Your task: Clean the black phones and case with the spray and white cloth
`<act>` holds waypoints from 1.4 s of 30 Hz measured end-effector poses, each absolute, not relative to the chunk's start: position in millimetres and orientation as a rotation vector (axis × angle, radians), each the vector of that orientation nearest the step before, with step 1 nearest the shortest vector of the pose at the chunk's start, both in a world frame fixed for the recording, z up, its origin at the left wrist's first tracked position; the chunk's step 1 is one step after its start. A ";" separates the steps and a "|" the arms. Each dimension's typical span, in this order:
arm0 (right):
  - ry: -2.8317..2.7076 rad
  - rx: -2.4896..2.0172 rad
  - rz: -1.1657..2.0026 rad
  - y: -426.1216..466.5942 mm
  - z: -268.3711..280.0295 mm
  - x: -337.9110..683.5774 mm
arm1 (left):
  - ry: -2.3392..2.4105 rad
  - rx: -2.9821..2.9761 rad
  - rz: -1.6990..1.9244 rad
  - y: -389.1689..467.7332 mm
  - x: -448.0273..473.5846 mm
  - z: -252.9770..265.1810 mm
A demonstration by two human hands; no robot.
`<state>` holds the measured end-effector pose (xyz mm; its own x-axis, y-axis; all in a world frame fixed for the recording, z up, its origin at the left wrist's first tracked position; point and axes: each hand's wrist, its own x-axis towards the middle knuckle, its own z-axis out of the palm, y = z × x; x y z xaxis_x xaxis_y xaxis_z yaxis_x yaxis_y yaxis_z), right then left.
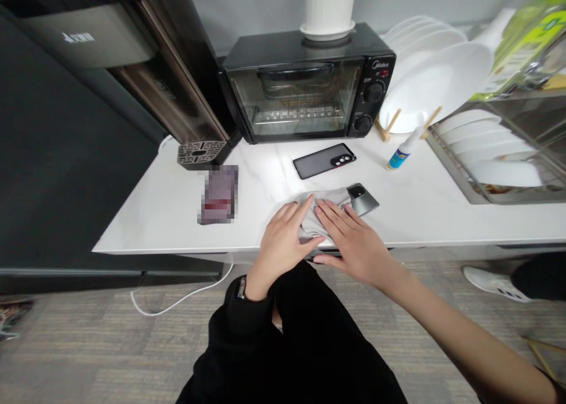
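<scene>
A crumpled light grey cloth [315,222] lies over most of a silver phone [368,204] near the counter's front edge. Only the phone's right end with its camera block shows. My left hand [283,236] rests on the cloth's left side, fingers stretched out and thumb apart. From the right, my right hand [356,242] lies flat on the cloth, its fingers extended beside the left fingertips. Behind them is a dark phone case [322,161] with camera cut-outs. A small spray bottle [399,156] with a blue label stands to the right.
A black toaster oven [305,97] with a white pot [331,6] on top stands at the back. Left are a water dispenser [201,152] and a pixelated purple item [220,194]. Right are white plates [435,91] and a dish-filled sink [508,199]. Another person's shoe [493,283] shows below.
</scene>
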<state>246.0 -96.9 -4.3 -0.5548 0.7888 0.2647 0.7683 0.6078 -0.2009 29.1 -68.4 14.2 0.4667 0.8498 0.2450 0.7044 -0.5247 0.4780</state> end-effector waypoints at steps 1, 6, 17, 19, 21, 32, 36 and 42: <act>-2.509 -1.262 0.089 -97.6 -4.4 244.5 | 1.324 2.413 0.660 -68.4 29.0 14.0; -2.507 -1.273 0.093 -99.5 -4.0 239.0 | 1.346 2.421 0.642 -68.1 28.3 12.9; -2.334 -1.423 -0.003 -95.4 -4.6 269.0 | 1.305 2.397 0.693 -67.5 30.6 13.6; -2.461 -1.251 0.075 -101.1 -2.8 259.0 | 1.309 2.392 0.687 -67.5 30.0 13.3; -2.530 -1.157 0.119 -101.1 -1.6 255.1 | 1.320 2.386 0.678 -67.4 29.4 13.0; -2.479 -1.219 0.070 -91.4 -3.1 264.9 | 1.320 2.382 0.683 -67.1 30.0 12.4; -2.327 -1.409 -0.005 -87.1 -3.0 259.1 | 1.309 2.366 0.700 -66.8 29.8 11.4; -2.442 -1.335 0.062 -82.7 2.0 262.0 | 1.320 2.369 0.690 -66.7 30.2 11.4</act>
